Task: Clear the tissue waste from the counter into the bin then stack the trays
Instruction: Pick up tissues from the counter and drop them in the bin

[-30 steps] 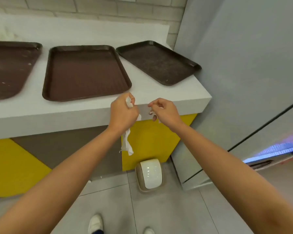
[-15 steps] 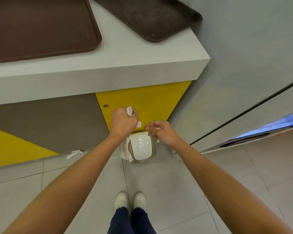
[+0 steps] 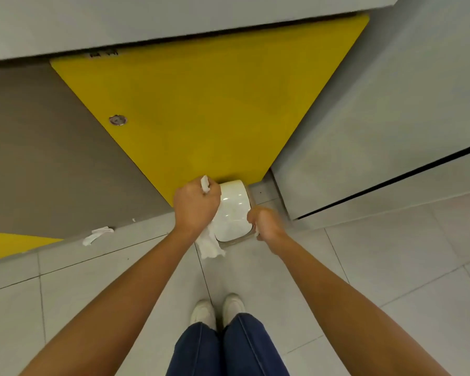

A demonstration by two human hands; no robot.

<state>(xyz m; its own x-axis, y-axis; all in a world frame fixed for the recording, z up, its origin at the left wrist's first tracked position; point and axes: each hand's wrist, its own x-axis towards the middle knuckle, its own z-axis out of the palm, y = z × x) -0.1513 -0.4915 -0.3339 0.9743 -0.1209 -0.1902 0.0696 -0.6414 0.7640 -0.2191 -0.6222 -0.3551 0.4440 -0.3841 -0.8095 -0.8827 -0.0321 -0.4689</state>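
A small bin (image 3: 232, 213) with a glossy white swing lid stands on the floor against the yellow cabinet panel. My left hand (image 3: 196, 206) grips a wad of white tissue (image 3: 209, 244); one end sticks up past my knuckles and a long tail hangs below my wrist, over the bin's left edge. My right hand (image 3: 265, 222) is curled at the bin's front right corner, pinching a small scrap of tissue (image 3: 257, 231) that barely shows. The trays are out of view.
A loose piece of white tissue (image 3: 97, 235) lies on the floor by the brown cabinet base at left. The counter's underside (image 3: 174, 20) runs across the top. A grey wall panel (image 3: 377, 131) stands right. My shoes (image 3: 217, 310) stand just behind the bin.
My view has tipped down from the counter and trays to the floor. Both hands have dropped from the counter edge to the bin, still holding tissue.
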